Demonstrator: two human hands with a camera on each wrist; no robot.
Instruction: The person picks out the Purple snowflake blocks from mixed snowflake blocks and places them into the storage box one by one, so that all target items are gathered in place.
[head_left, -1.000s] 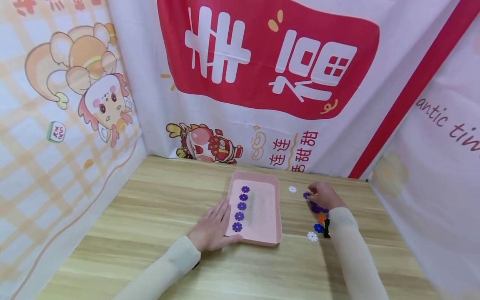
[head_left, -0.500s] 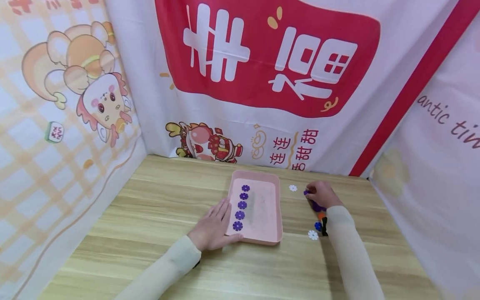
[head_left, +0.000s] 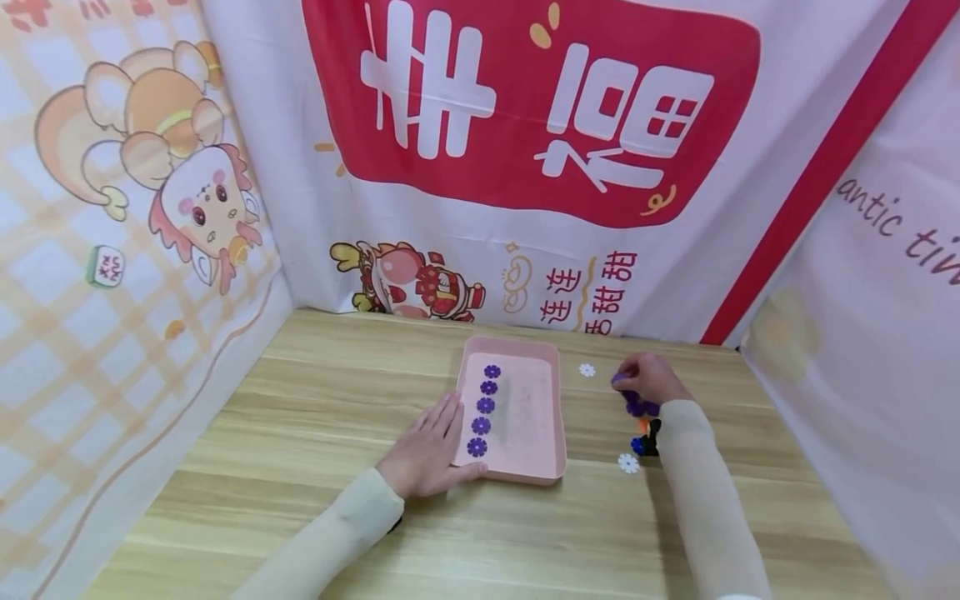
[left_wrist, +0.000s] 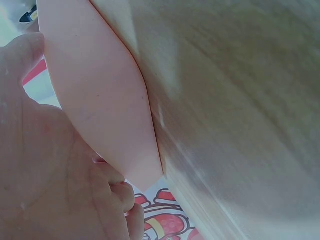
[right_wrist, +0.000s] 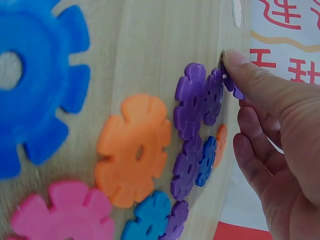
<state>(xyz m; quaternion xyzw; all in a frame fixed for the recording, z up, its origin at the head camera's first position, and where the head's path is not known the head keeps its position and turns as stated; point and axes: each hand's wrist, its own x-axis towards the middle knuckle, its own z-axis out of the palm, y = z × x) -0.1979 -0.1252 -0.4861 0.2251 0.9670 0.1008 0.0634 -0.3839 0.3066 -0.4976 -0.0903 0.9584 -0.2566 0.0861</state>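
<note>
We find the right hand (head_left: 654,381) pinching a purple flower (head_left: 621,382) right of the tray (head_left: 528,417), the left hand (head_left: 427,448) straight-fingered against its left side.

Pink tray (left_wrist: 100,100) looked plastic; wall smooth, matt, floor smudged grey. Purple flower pieces (right_wrist: 185,110), orange piece (right_wrist: 117,160), large blue piece (right_wrist: 45,47): plastic, smooth, low sheen. Tabletop (head_left: 360,367): wood-grained, satin, softly reflective; solid wood or laminate unclear. Backdrop (head_left: 517,125): printed cloth, lightly creased, faint sheen. Sleeves (head_left: 708,492): cloth, matt.
</note>
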